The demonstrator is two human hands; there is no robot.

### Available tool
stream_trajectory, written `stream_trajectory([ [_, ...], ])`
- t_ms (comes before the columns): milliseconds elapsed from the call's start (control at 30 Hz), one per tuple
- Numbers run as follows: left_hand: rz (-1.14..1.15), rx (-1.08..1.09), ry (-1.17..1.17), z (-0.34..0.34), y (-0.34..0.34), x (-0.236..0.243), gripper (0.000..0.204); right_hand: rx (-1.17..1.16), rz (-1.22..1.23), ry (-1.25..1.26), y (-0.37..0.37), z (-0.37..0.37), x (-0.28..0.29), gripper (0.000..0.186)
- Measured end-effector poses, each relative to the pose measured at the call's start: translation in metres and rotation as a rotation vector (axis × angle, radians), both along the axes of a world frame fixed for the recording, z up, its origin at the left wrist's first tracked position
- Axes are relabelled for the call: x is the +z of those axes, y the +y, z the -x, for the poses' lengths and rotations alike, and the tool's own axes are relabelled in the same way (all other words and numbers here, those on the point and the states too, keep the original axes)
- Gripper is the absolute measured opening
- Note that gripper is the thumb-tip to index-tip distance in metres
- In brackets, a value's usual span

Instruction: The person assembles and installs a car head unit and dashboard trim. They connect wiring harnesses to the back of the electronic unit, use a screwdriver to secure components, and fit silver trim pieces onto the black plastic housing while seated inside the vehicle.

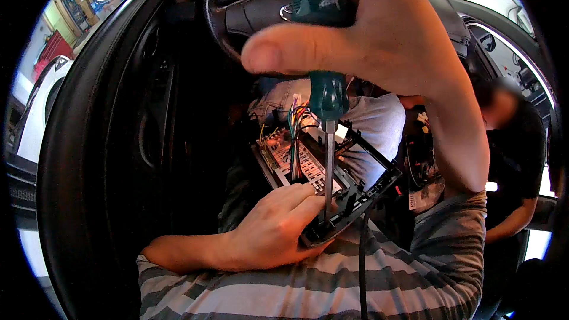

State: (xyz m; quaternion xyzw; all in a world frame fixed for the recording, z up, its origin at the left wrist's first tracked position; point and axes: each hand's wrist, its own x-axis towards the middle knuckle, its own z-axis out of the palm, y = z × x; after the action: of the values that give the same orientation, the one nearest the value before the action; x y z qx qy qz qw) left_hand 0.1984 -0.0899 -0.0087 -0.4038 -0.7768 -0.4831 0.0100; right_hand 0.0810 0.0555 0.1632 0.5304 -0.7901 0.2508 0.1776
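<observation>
My right hand (385,41) grips the dark green handle of a screwdriver (329,98), its thumb stretched across the front. The screwdriver stands nearly upright, its metal shaft reaching down to the near corner of a car stereo unit (311,166). A black plastic frame (379,184) surrounds one side of the unit, which rests tilted on my lap. My left hand (269,225) is closed on the unit's near edge, fingertips beside the shaft. Coloured wires (293,121) rise from the unit's far end. The tip of the screwdriver is hard to make out.
Ahead is the steering wheel (214,29), and a dark car door (101,142) stands open on the left. Another person (512,142) leans in at the right. A black cable (363,261) runs down over my striped shirt.
</observation>
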Motion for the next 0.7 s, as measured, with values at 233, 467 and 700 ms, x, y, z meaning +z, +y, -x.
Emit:
stream_trajectory([
  [233,-0.008,-0.021,-0.009,0.000,0.002,-0.002,0.045,0.708,0.092,-1.056,0.011,0.027,-0.009,0.041],
  [467,-0.007,-0.019,-0.011,0.000,0.003,-0.001,0.046,0.411,-0.087,-0.056,0.013,0.041,-0.005,0.039],
  [700,-0.006,-0.015,0.022,0.002,0.005,-0.001,0.046,0.539,-0.145,-0.376,0.019,0.045,-0.013,0.047],
])
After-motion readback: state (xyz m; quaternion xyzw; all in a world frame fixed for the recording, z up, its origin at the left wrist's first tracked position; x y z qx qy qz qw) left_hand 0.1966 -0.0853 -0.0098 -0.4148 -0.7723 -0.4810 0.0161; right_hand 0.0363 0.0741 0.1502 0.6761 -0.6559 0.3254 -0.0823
